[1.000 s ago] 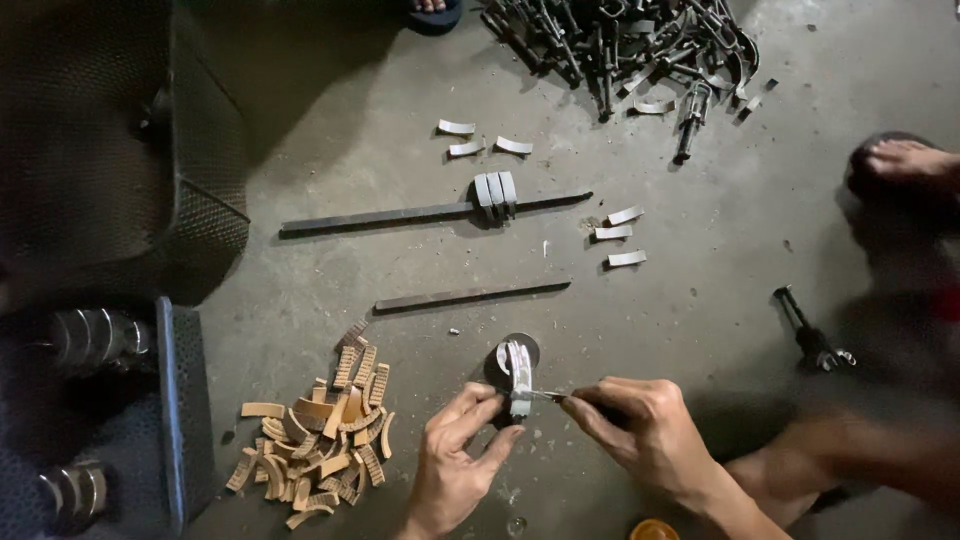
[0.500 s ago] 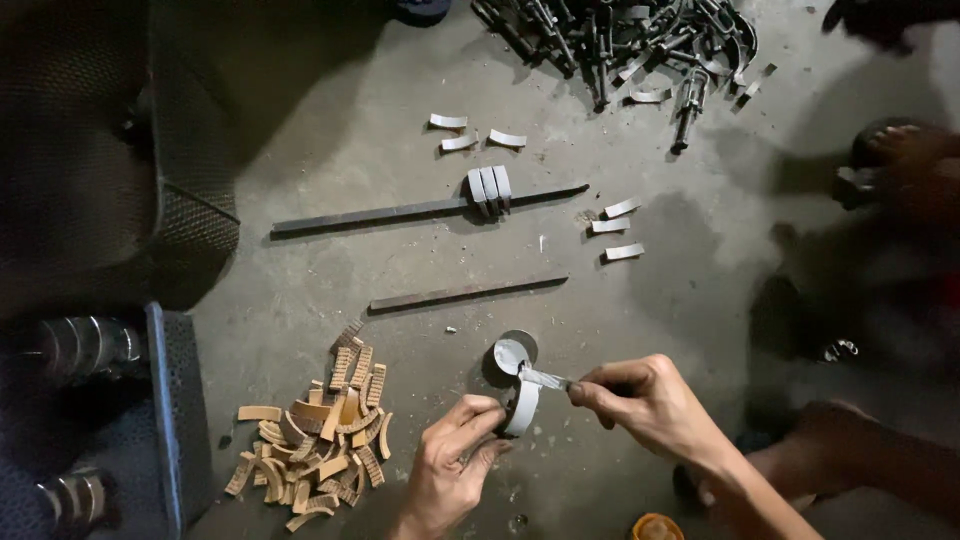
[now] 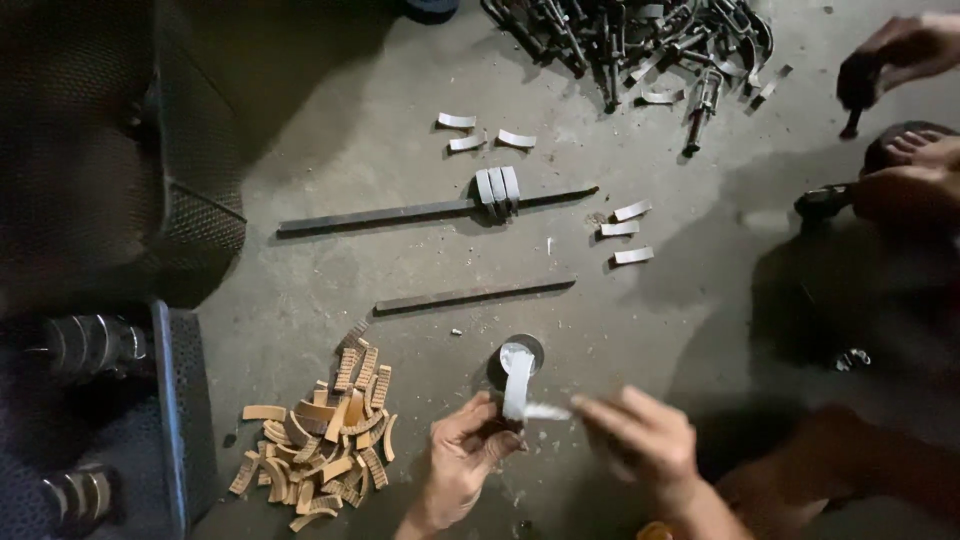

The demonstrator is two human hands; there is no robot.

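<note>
My left hand [image 3: 462,458] holds a curved grey metal shoe [image 3: 517,385] upright, its face coated white. My right hand [image 3: 640,437], blurred, grips a small brush or spreader [image 3: 545,411] whose white tip touches the shoe's lower part. Just behind the shoe sits a small round tin of white paste [image 3: 522,352] on the concrete floor. To the left of my left hand lies a pile of tan ribbed lining strips [image 3: 325,435].
Two long metal bars [image 3: 470,296] lie across the floor; the far bar [image 3: 380,216] carries three coated shoes [image 3: 498,189]. Loose white-coated shoes [image 3: 622,229] lie nearby. A heap of dark metal parts [image 3: 640,35] is at the top. Another person's hand [image 3: 900,50] and foot [image 3: 915,180] are at right.
My right hand has swept the spreader down from the tin to the shoe's lower part. The shoe now stands more upright. The other person's hand has risen at the top right.
</note>
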